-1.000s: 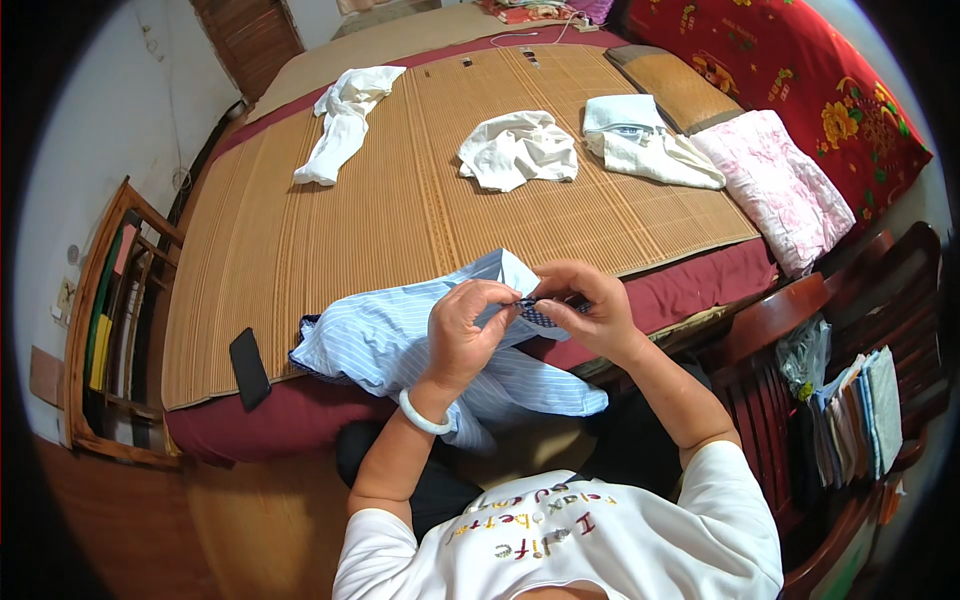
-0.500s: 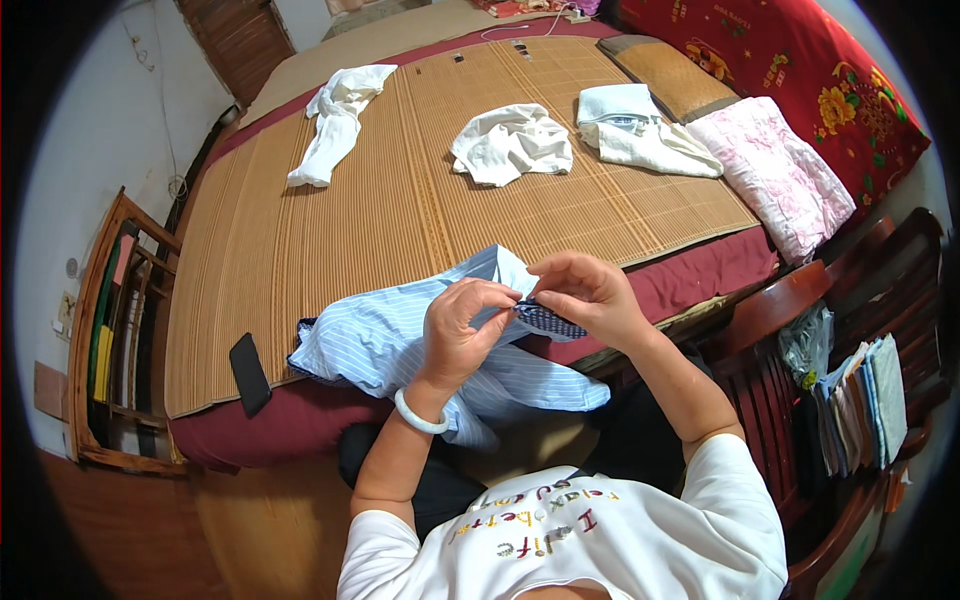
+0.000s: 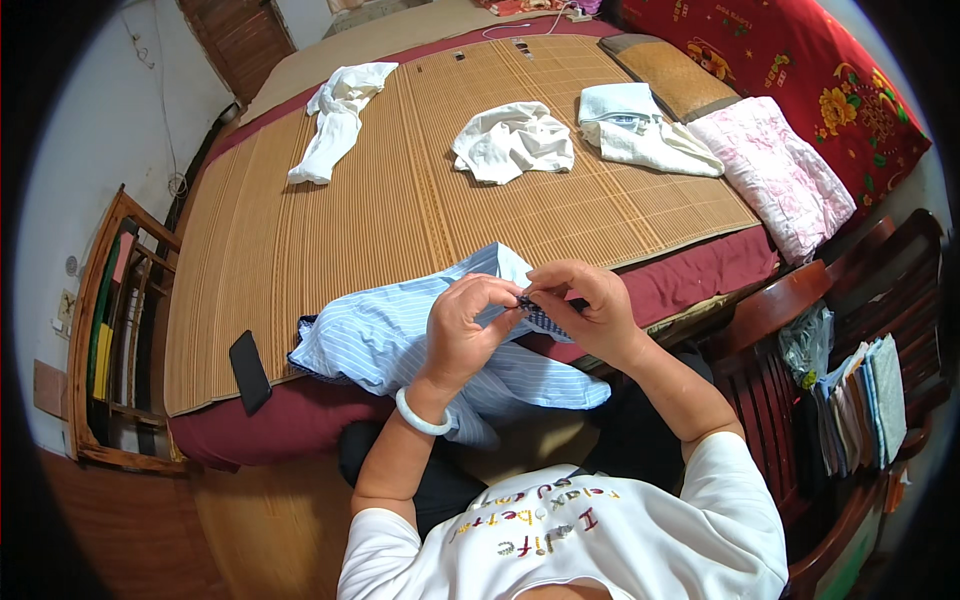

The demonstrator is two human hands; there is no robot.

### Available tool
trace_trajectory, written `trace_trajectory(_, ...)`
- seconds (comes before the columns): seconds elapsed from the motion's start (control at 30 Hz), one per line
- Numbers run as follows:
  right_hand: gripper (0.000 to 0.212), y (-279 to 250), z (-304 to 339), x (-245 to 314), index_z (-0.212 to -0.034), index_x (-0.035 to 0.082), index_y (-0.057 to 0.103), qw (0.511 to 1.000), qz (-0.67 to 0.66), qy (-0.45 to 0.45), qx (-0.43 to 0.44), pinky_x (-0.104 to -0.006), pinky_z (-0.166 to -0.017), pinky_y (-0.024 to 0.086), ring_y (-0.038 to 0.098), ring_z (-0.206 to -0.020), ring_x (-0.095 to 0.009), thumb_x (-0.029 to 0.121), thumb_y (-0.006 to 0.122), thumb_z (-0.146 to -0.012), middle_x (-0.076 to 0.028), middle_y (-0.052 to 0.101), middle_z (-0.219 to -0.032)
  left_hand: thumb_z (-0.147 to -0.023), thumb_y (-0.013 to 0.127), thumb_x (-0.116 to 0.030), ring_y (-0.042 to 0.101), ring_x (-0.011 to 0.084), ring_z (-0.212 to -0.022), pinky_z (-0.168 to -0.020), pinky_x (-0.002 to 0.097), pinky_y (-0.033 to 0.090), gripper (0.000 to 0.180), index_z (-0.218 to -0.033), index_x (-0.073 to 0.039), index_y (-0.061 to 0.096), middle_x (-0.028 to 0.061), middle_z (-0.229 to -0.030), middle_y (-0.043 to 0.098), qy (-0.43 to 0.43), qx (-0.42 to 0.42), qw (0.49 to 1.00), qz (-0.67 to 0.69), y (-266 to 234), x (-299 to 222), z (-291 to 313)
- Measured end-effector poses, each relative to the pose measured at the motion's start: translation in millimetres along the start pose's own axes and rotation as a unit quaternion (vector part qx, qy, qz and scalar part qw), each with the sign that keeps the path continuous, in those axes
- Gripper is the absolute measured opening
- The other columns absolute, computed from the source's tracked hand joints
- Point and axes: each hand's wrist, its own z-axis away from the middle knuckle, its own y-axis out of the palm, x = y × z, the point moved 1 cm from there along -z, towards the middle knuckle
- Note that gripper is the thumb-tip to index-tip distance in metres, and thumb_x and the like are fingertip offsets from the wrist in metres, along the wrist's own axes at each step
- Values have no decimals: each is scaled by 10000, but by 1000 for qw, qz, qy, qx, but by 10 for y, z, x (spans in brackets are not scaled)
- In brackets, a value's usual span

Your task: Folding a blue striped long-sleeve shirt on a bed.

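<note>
A light blue, white-striped shirt (image 3: 385,335) with dark navy patterned trim lies partly on the bed's near edge and hangs over my lap. My left hand (image 3: 468,325), with a pale bangle on its wrist, pinches the dark dotted edge of the shirt between thumb and forefinger. Right beside it, my right hand (image 3: 590,310) grips the same dark edge, its thumb and forefinger nearly meeting the left fingertips. The exact spot being pinched is small and partly covered by my fingers.
On the bed's bamboo mat (image 3: 400,215) lie a long white garment (image 3: 340,120), a crumpled white cloth (image 3: 512,142) and folded light clothes (image 3: 640,130). A black phone (image 3: 249,372) rests at the near left edge. At right stands a wooden chair (image 3: 755,400) with folded cloths (image 3: 865,405).
My right fingers have curled in closer over the dark edge, and the fold of it below them has shifted slightly. The shirt's body stays in place.
</note>
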Motion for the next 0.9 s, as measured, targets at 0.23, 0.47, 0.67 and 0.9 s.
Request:
trace_trajectory(0.23,436,-100,-24,2,-1207,28,609,997,-39,58,28,-273,-717,563,707,-814,-160,47,791,-811,-82,699,-913,-780,800,-16,689,203,-858,-774,306,532,175,-868,-35,650,86,-884,719,-58,-39,996,53,-27,85,60)
trace_trajectory(0.47,790,-177,47,-206,-1438,48,436,981,-61,170,67,-297,-872,518,644,-1005,-160,84,845,-762,-82,654,-1047,-842,752,42,637,111,-952,-853,242,526,255,-1066,-7,638,49,-1040,673,-149,-146,956,208,-137,330,135)
trace_trajectory(0.67,904,18,178,-406,-1511,52,312,940,-258,220,16,-299,-864,514,622,-1021,-143,97,844,-781,-58,605,-1078,-857,725,56,648,99,-931,-857,227,539,288,-1135,7,665,55,-1031,696,-171,-196,937,236,-239,356,100)
trace_trajectory(0.9,745,99,199,-388,-1453,35,372,939,-246,235,-55,-251,-789,511,611,-900,-90,24,781,-830,-36,610,-988,-867,728,30,642,86,-876,-828,217,523,220,-1076,-10,670,29,-956,696,-170,-203,933,245,-302,379,76)
